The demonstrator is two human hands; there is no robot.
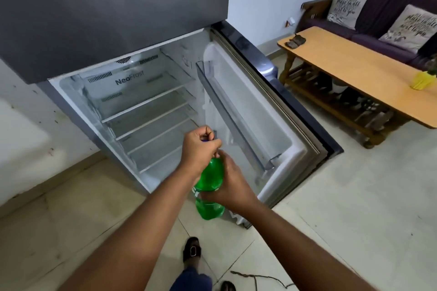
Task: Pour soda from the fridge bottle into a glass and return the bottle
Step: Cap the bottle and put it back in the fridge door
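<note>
The cap and neck of the one green bottle (211,186) are hidden under the left hand (199,146), which is closed around the top. The label is partly covered by the right hand (230,185), clamped on the body. The bottle is held upright, slightly tilted, before the open fridge (142,101), over the floor

The green plastic soda bottle (211,186) stands roughly upright in mid-air in front of the open fridge (146,101), its neck tipped slightly toward 11 o'clock. Its body is translucent green with a label band around the middle. A sliver of blue cap (205,140) shows at its top, mostly hidden.
</note>
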